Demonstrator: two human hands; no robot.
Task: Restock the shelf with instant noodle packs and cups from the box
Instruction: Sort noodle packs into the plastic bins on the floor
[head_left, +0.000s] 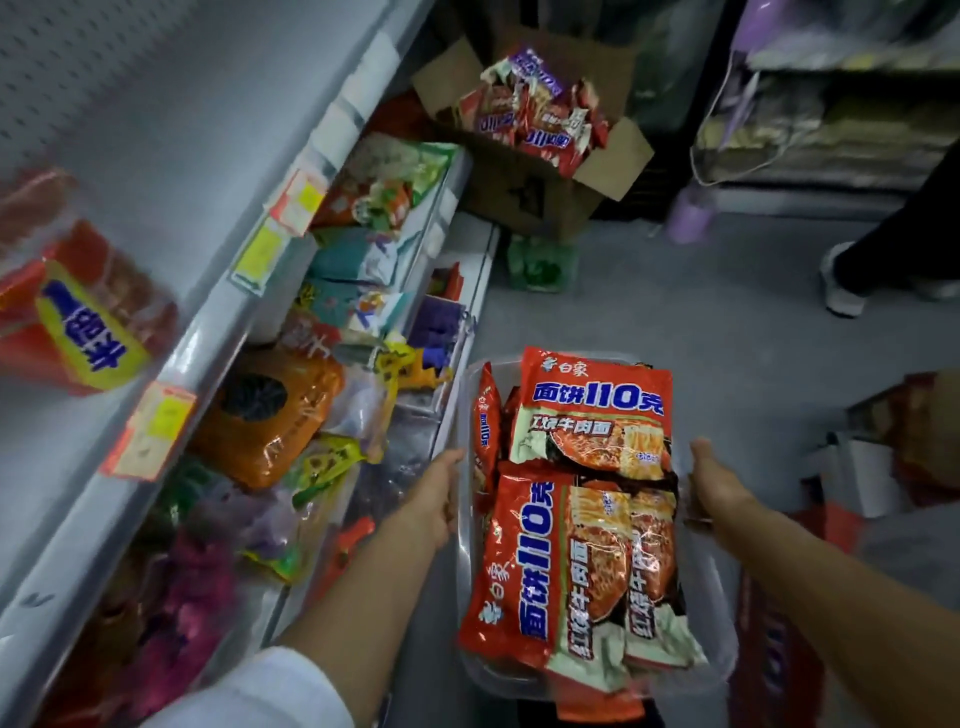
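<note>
Gripping one clear bin (719, 613) with left hand (434, 499) and right hand (714, 480), three noodle packs (592, 415) on top

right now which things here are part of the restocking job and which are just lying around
Part of the job:
- clear bin held by left hand and right hand
- red noodle packs in it
- cardboard box of more packs
- shelf

Just lying about:
- green packet on the floor under the box
- purple bottle
- another person's shoe
</note>
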